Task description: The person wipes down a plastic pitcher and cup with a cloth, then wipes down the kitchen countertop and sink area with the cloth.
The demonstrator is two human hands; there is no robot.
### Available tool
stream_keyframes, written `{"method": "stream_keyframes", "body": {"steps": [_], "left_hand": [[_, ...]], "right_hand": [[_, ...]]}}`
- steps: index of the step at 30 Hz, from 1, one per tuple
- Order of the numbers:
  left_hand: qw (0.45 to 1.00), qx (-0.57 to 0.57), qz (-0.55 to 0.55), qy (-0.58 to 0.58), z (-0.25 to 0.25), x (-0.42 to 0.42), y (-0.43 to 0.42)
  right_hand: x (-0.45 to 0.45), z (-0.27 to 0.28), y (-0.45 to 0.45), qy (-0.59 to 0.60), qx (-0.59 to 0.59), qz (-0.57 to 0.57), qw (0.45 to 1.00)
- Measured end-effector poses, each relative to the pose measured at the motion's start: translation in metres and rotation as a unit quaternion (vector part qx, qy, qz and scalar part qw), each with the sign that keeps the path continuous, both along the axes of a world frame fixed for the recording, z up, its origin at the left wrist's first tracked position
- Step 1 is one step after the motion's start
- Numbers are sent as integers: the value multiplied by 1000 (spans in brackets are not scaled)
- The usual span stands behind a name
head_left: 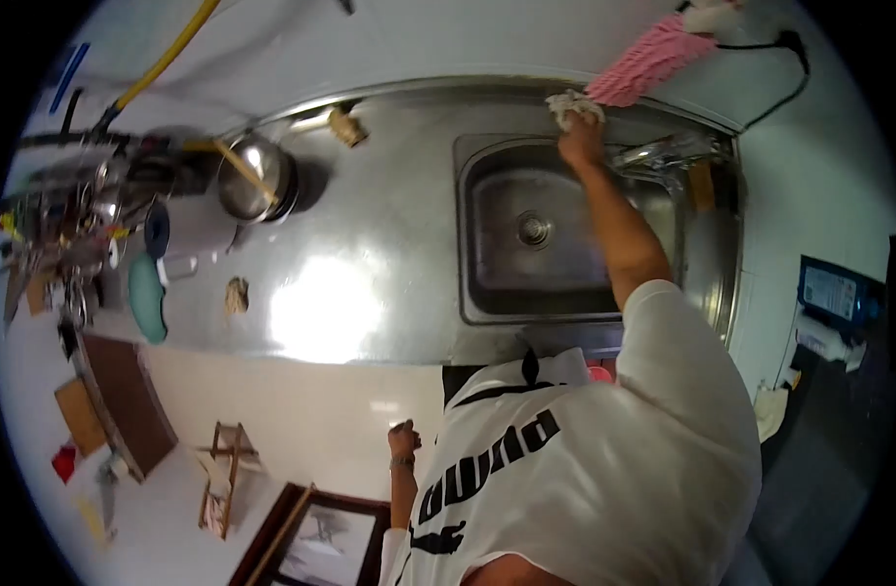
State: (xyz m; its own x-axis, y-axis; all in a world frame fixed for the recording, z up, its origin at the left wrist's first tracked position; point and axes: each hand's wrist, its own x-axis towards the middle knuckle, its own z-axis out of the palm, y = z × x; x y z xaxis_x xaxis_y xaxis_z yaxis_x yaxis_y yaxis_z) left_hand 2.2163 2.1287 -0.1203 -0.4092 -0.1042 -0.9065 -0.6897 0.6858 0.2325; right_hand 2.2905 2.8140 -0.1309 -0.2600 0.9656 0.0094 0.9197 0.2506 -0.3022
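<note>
My right hand [582, 142] is closed on a crumpled whitish cloth [571, 104] at the back rim of the steel sink [487, 283]. The cloth touches the metal ledge behind the basin, beside a pink cloth [653, 61] and left of the faucet [653, 153]. My right forearm reaches over the basin, which has a round drain. Low at my side, off the counter's front edge, my left hand [404, 439] has its fingers curled, with nothing visible in them and a band on the wrist.
On the steel counter [389, 215] stand a metal pot [256, 181] with a wooden stick across it, a small brown object [347, 127], a crumpled piece [236, 295] and a teal object [146, 298]. Utensils crowd the far left. A wooden rack [231, 469] stands at lower left.
</note>
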Motion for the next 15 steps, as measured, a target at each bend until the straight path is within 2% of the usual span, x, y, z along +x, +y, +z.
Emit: {"method": "stream_keyframes", "body": {"steps": [3,6,8,9,11,12,13,14,15], "left_hand": [[1000,-3,-3,4,3,5,12],[999,4,-13,31,8,-4,24],[999,14,-20,39,12,-8,29],[999,19,-22,42,15,-13,33],[998,27,-16,49,21,-16,40],[998,27,-14,50,23,-15,42],[998,31,-4,55,24,-12,42],[998,34,5,60,24,-11,40],[998,36,7,59,21,-9,36]], "right_hand": [[-39,6,-3,-33,-88,-24,995],[-98,-5,-58,11,-63,112,992],[-136,-10,-117,36,-104,218,970],[-144,-13,-147,96,-162,255,948],[-144,18,-211,-14,-165,410,897],[-136,-6,-246,40,-172,455,873],[-121,24,-278,94,-171,484,853],[-113,4,-310,34,-253,544,800],[-100,5,-336,27,-279,596,753]]}}
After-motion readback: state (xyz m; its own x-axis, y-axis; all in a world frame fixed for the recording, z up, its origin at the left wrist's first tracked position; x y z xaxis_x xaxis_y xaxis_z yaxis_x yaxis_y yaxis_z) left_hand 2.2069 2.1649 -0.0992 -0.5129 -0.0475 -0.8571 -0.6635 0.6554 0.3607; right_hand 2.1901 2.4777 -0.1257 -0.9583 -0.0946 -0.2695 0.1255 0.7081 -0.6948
